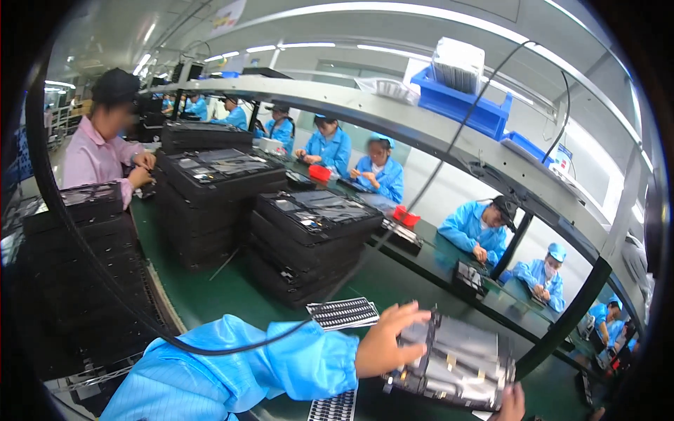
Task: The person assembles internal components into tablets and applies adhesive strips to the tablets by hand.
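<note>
In front of me at the lower right is a flat electronic device, tablet-like, with a black frame, silvery panels and exposed inner parts. It lies slightly tilted over the green bench. My left hand, in a blue sleeve, reaches to its left edge; thumb and fingers are spread apart, the tips at or over the frame. At the lower right corner, my right hand grips the device's edge with its fingers; most of that hand is cut off by the picture's rim. Under my left arm lie sheets of black-and-white labels.
Stacks of black trays holding similar parts stand on the green bench and at the left. A black cable crosses before my left arm. Overhead runs a shelf with blue bins. Co-workers sit opposite; a person in pink works at left.
</note>
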### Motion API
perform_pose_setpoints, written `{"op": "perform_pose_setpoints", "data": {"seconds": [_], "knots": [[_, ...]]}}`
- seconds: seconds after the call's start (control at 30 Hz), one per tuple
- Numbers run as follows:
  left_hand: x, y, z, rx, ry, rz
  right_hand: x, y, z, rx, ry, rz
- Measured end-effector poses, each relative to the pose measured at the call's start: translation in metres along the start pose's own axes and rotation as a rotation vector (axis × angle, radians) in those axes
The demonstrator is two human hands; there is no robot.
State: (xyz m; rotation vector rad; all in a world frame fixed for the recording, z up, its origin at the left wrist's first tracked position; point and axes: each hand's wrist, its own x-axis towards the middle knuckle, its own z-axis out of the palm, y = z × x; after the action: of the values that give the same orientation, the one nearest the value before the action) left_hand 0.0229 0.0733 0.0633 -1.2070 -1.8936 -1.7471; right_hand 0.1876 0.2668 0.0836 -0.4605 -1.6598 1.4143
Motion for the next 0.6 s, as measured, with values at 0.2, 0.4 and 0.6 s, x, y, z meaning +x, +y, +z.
{"op": "perform_pose_setpoints", "data": {"seconds": [0.2, 0.4, 0.6], "knots": [[0.039, 0.033, -0.086, 0.167, 0.317, 0.082, 0.085, -0.044, 0.117, 0.526, -0.35, -0.144], [0.07, 0.039, -0.161, 0.514, 0.554, 0.129, 0.133, -0.059, 0.267, 0.558, -0.544, -0.241], [0.068, 0.029, -0.197, 0.702, 0.661, -0.075, 0.151, -0.032, 0.379, 0.62, -0.503, -0.042]]}}
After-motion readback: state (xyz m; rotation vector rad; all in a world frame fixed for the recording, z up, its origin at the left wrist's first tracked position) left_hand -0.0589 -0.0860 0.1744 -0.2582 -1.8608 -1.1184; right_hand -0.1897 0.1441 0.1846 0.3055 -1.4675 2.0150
